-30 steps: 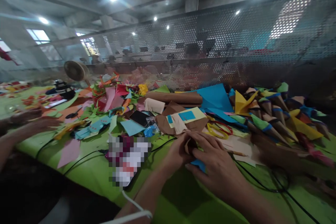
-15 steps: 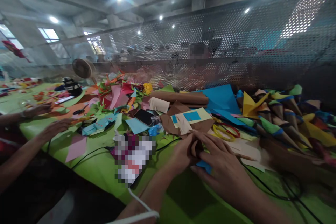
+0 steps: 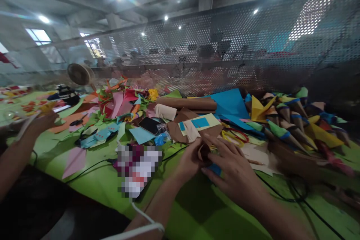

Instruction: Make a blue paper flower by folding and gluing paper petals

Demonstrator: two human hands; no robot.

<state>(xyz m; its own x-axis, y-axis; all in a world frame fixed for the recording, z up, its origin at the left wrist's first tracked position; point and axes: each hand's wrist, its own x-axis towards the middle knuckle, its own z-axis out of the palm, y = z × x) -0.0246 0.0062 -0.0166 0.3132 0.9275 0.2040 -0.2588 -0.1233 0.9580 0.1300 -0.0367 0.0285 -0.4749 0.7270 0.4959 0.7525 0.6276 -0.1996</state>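
Between my two hands is a small brown paper roll (image 3: 203, 153), with a bit of blue paper (image 3: 216, 169) showing below it. My left hand (image 3: 188, 167) wraps its left side. The fingers of my right hand (image 3: 231, 167) bend over its right side and press on it. Most of the roll is hidden by the fingers. Just beyond my fingertips lie a beige strip (image 3: 192, 132), a pale yellow sheet with blue patches (image 3: 206, 122) and brown sheets (image 3: 176, 131).
Brown paper cones (image 3: 295, 122) are heaped at right, near a pencil (image 3: 255, 162) and a black cable (image 3: 274, 191). A phone (image 3: 148, 125), scissors (image 3: 77, 122) and coloured scraps lie farther left. Another person's hand (image 3: 45, 122) works at left. A mesh partition (image 3: 180, 60) stands behind.
The view has shifted slightly, so the table's contents sit farther left. My hands keep hold of the brown roll with little change. The other person's hands have moved closer together at the left.
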